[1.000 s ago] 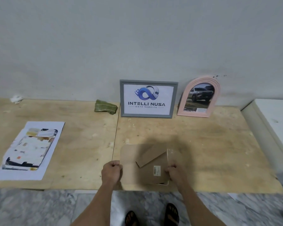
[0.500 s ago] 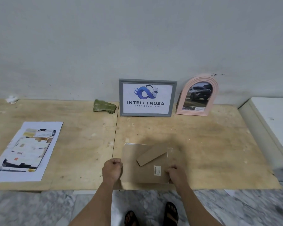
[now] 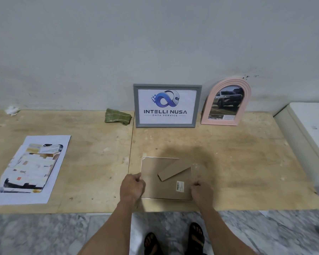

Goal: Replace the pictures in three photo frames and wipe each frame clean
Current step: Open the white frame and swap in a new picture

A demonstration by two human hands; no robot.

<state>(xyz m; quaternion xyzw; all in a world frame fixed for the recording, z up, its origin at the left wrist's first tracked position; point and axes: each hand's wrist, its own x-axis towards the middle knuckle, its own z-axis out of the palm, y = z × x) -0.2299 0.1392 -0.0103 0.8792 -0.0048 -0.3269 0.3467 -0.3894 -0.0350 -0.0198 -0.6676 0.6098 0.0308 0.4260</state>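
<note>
The third frame (image 3: pixel 166 179) lies face down at the near edge of the desk (image 3: pixel 247 162), its cardboard back and folded stand (image 3: pixel 174 172) turned up. It is held by both hands: the left hand (image 3: pixel 132 186) with curled fingers at the left edge, the right hand (image 3: pixel 201 192) pinching the lower right corner. The step in hand seems to be the work on the backing; next, the back must probably be freed or pressed home. The frame is almost square, its sides parallel to the desk edge, and the stand points up and to the right.
</note>
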